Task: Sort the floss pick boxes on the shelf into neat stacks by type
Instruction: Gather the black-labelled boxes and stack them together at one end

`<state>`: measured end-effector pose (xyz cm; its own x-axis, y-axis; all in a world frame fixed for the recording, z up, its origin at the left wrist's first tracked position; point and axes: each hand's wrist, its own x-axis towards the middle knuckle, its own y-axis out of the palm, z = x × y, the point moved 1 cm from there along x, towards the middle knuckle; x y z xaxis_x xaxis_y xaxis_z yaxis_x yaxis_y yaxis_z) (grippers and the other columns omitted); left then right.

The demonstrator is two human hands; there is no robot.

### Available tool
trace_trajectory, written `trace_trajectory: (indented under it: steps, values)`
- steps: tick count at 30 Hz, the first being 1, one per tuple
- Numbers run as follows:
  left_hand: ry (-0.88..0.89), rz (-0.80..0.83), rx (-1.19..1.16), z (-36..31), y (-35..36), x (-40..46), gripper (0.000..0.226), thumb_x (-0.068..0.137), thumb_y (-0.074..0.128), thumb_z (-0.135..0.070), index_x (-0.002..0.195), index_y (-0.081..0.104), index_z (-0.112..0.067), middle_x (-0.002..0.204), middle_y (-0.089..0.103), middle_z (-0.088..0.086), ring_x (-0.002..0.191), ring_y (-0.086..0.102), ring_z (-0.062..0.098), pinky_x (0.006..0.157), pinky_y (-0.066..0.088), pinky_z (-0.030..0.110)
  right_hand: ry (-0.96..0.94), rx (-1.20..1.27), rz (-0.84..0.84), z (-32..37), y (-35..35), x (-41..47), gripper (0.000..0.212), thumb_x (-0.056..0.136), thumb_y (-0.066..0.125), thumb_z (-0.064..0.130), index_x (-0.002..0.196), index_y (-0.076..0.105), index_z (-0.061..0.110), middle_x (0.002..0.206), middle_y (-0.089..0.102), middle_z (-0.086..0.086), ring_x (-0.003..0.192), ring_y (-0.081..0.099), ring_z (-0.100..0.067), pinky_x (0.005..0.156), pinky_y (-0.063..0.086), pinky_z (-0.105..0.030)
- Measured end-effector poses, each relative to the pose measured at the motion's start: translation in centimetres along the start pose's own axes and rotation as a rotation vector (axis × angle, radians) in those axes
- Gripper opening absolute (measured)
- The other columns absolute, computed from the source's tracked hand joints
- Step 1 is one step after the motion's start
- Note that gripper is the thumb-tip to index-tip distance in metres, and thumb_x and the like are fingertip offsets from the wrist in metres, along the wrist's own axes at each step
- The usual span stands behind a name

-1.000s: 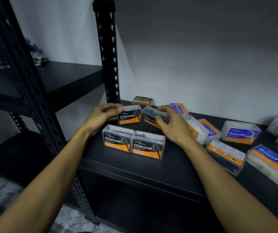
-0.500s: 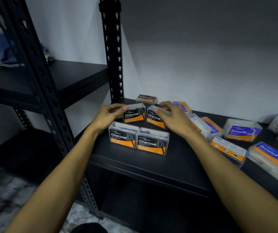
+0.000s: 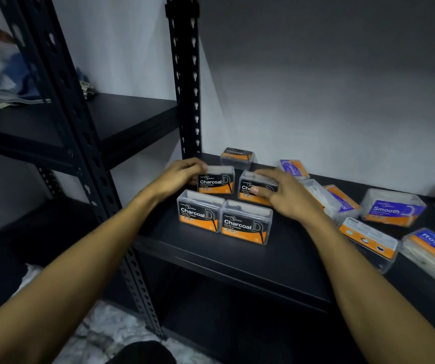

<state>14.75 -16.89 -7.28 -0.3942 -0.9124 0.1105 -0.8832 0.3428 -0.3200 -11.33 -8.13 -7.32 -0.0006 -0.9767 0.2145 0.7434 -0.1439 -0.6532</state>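
Fingers, left hand [image 3: 178, 176]: curled round the left end of the rear-left Charcoal box [image 3: 216, 179], gripping it where it stands on the shelf [image 3: 211, 248].
Fingers, right hand [image 3: 284, 195]: draped over the top of the rear-right Charcoal box [image 3: 250, 186], thumb pressed on its front label, pinching the box.
Task's things: four Charcoal boxes sit in two rows near the shelf's left end; the front-left Charcoal box [image 3: 199, 212] and front-right Charcoal box [image 3: 246, 223] touch side by side. A fifth Charcoal box [image 3: 236, 155] stands alone at 12 o'clock, by the wall.
Risk, gap: the rear pair stand slightly apart and the right one looks a little skewed; pushing them together unevenly would probably leave a crooked row.
Risk, neighbours: at 3 o'clock of the right hand, loose boxes lie tilted, with the Smooth box [image 3: 392, 208] and Round box [image 3: 434, 249] beyond; a wide wrist sweep could knock them.
Edges: the front row sits near the shelf lip at 6 o'clock; a shove towards the person could tip a box off.
Open room: bare shelf at 5 o'clock of the front row; upright post [image 3: 184, 80] closes off 10 o'clock.
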Motion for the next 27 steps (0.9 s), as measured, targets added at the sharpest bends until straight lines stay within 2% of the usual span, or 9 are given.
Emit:
trace_trajectory:
  steps: [2, 4, 6, 7, 11, 14, 20, 24, 27]
  values:
    - [-0.047, 0.062, 0.097, -1.0, -0.2, 0.9, 0.021, 0.094, 0.054, -0.023, 0.108, 0.067, -0.015, 0.101, 0.070, 0.002, 0.094, 0.066, 0.016, 0.079, 0.050, 0.023, -0.016, -0.036, -0.004, 0.3, 0.1, -0.6, 0.042, 0.098, 0.053, 0.044, 0.136, 0.054, 0.028, 0.125, 0.056, 0.003, 0.116, 0.051, -0.011, 0.096, 0.038, -0.028]
    - [-0.091, 0.121, 0.144, -2.2, 0.0, 1.6, 0.033, 0.086, 0.058, -0.040, 0.112, 0.070, -0.023, 0.109, 0.072, 0.002, 0.105, 0.066, 0.022, 0.090, 0.049, 0.034, 0.002, 0.013, -0.012, 0.3, 0.2, -0.8, 0.042, 0.102, 0.039, 0.047, 0.134, 0.056, 0.027, 0.122, 0.058, 0.002, 0.113, 0.053, -0.010, 0.090, 0.035, -0.026]
    - [-0.082, 0.183, 0.227, -3.2, 0.4, 1.9, 0.040, 0.090, 0.058, -0.056, 0.113, 0.073, -0.026, 0.112, 0.074, -0.003, 0.109, 0.067, 0.017, 0.099, 0.046, 0.037, 0.005, 0.070, -0.017, 0.3, 0.2, -0.9, 0.040, 0.104, 0.039, 0.042, 0.135, 0.058, 0.027, 0.121, 0.060, 0.001, 0.112, 0.054, -0.009, 0.089, 0.036, -0.022]
    - [-0.064, 0.210, 0.287, -3.6, 0.6, 2.0, 0.038, 0.092, 0.058, -0.056, 0.110, 0.074, -0.026, 0.110, 0.075, -0.006, 0.107, 0.067, 0.013, 0.100, 0.045, 0.035, 0.003, 0.099, -0.016, 0.3, 0.2, -1.0, 0.038, 0.104, 0.041, 0.039, 0.134, 0.059, 0.026, 0.121, 0.061, 0.002, 0.112, 0.054, -0.008, 0.089, 0.037, -0.021]
    - [0.003, 0.248, 0.328, -4.0, 1.0, 1.8, 0.017, 0.100, 0.058, -0.028, 0.095, 0.073, -0.022, 0.089, 0.074, -0.011, 0.085, 0.068, 0.000, 0.087, 0.045, 0.025, 0.004, 0.203, -0.003, 0.5, 0.1, -1.1, 0.030, 0.102, 0.049, 0.027, 0.128, 0.064, 0.025, 0.123, 0.065, 0.002, 0.114, 0.057, -0.009, 0.095, 0.041, -0.022]
    - [0.054, 0.250, 0.334, -3.4, 0.9, 1.4, 0.015, 0.099, 0.059, -0.021, 0.100, 0.072, -0.015, 0.094, 0.073, -0.004, 0.090, 0.066, 0.007, 0.089, 0.047, 0.026, 0.022, 0.257, 0.001, 0.7, 0.0, -1.4, 0.030, 0.100, 0.054, 0.026, 0.126, 0.066, 0.024, 0.123, 0.068, 0.006, 0.113, 0.060, -0.006, 0.098, 0.044, -0.021]
    - [0.017, 0.296, 0.239, -2.9, 0.3, -0.2, 0.017, 0.098, 0.060, -0.018, 0.105, 0.073, -0.010, 0.109, 0.073, 0.014, 0.097, 0.068, 0.015, 0.090, 0.051, 0.027, 0.027, 0.289, 0.015, 0.6, -0.2, -2.7, 0.028, 0.096, 0.061, 0.029, 0.122, 0.069, 0.030, 0.117, 0.070, 0.012, 0.110, 0.062, 0.001, 0.103, 0.046, -0.026]
    - [-0.012, 0.308, 0.242, -3.2, 0.1, -0.7, 0.016, 0.097, 0.062, -0.019, 0.104, 0.074, -0.013, 0.111, 0.074, 0.012, 0.102, 0.069, 0.019, 0.097, 0.051, 0.031, 0.034, 0.325, -0.009, 0.9, -0.1, -3.6, 0.027, 0.096, 0.061, 0.027, 0.122, 0.070, 0.027, 0.115, 0.071, 0.011, 0.106, 0.062, 0.003, 0.101, 0.048, -0.025]
    - [-0.028, 0.328, 0.242, -3.6, 0.0, -1.3, 0.018, 0.097, 0.063, -0.018, 0.107, 0.074, -0.008, 0.108, 0.074, 0.014, 0.096, 0.069, 0.016, 0.091, 0.052, 0.028, 0.037, 0.318, -0.027, 1.2, -0.1, -4.1, 0.027, 0.096, 0.061, 0.029, 0.121, 0.070, 0.029, 0.116, 0.070, 0.011, 0.104, 0.061, 0.007, 0.098, 0.047, -0.021]
